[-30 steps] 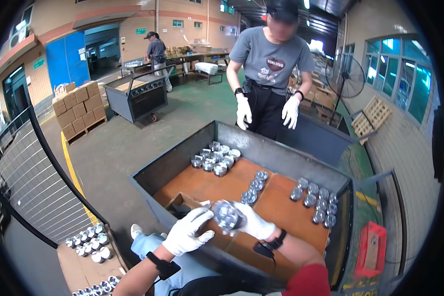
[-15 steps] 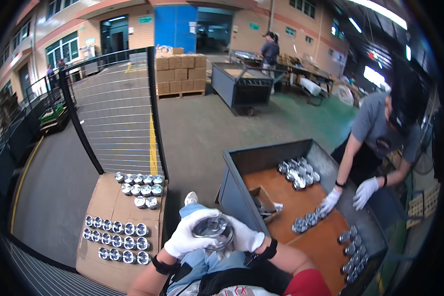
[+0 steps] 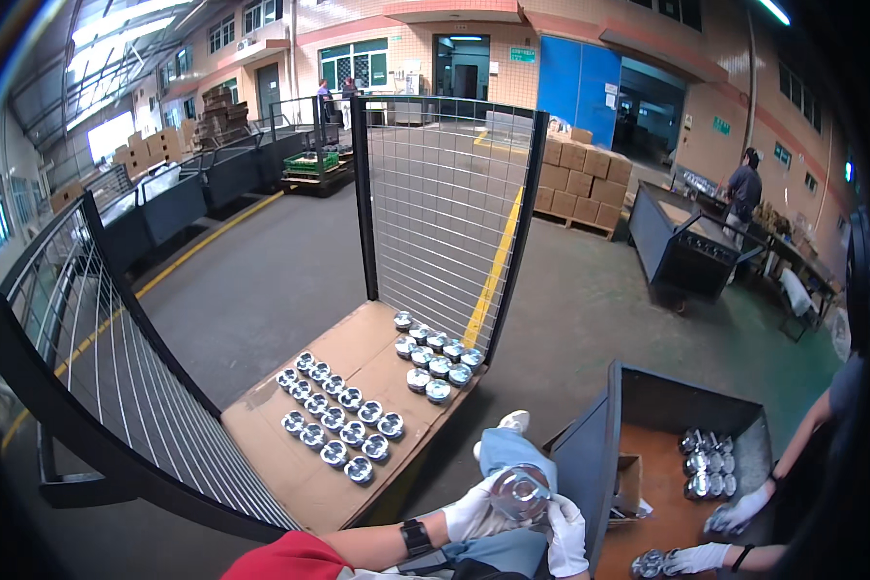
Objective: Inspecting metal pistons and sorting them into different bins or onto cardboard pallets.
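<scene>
A shiny metal piston [image 3: 522, 491] is held up over my lap between both gloved hands. My left hand [image 3: 471, 514] wraps its near left side, closed on it. Fingers of my right hand [image 3: 566, 537] pinch the right edge, and the round flat face of the piston is turned up. To the left, a cardboard-covered cart [image 3: 290, 425] carries pistons in rows: one group [image 3: 333, 418] toward the near left, a second group [image 3: 437, 360] by the far right corner.
Mesh panels [image 3: 445, 222] stand on the cart's far and left sides. At right, a grey metal bin [image 3: 590, 454] holds more pistons [image 3: 709, 464] and a small cardboard box [image 3: 628, 483]. A co-worker's gloved hands [image 3: 701, 558] reach into it. Stacked cartons [image 3: 578, 184] stand beyond.
My view has swung left, bringing the whole cart into sight and pushing the bin rightward. The piston stays in both hands and now shows its round face.
</scene>
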Tool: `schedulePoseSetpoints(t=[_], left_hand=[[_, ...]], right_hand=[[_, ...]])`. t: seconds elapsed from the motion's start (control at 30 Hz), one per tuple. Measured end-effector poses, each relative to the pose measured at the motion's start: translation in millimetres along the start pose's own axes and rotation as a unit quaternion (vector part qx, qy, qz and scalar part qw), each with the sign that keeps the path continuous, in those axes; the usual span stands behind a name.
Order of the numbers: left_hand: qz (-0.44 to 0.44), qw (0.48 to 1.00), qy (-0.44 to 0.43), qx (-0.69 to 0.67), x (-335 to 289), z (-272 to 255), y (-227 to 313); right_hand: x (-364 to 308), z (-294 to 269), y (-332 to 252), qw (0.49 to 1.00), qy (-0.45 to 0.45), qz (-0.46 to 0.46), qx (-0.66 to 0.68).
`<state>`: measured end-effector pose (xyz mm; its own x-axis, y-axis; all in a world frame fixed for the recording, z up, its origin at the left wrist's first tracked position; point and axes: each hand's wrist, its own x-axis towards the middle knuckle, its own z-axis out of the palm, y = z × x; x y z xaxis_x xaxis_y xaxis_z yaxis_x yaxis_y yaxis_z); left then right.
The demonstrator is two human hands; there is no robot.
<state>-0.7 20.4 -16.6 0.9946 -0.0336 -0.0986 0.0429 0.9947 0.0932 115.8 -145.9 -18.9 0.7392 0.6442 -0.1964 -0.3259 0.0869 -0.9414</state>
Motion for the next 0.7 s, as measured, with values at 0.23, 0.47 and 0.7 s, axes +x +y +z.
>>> schedulePoseSetpoints(t=[0.23,0.47,0.7], left_hand=[[0.014,0.997,0.053,0.05,4,-4,-22],[-0.014,0.992,0.124,0.032,6,29,-34],[-0.01,0.997,0.072,0.013,-1,31,-22]], right_hand=[[-5,0,9,0.998,-0.027,-0.04,-0.028],[-22,1,-30,0.99,-0.017,0.055,-0.127],[-9,19,-23,0.992,-0.088,-0.026,-0.089]])
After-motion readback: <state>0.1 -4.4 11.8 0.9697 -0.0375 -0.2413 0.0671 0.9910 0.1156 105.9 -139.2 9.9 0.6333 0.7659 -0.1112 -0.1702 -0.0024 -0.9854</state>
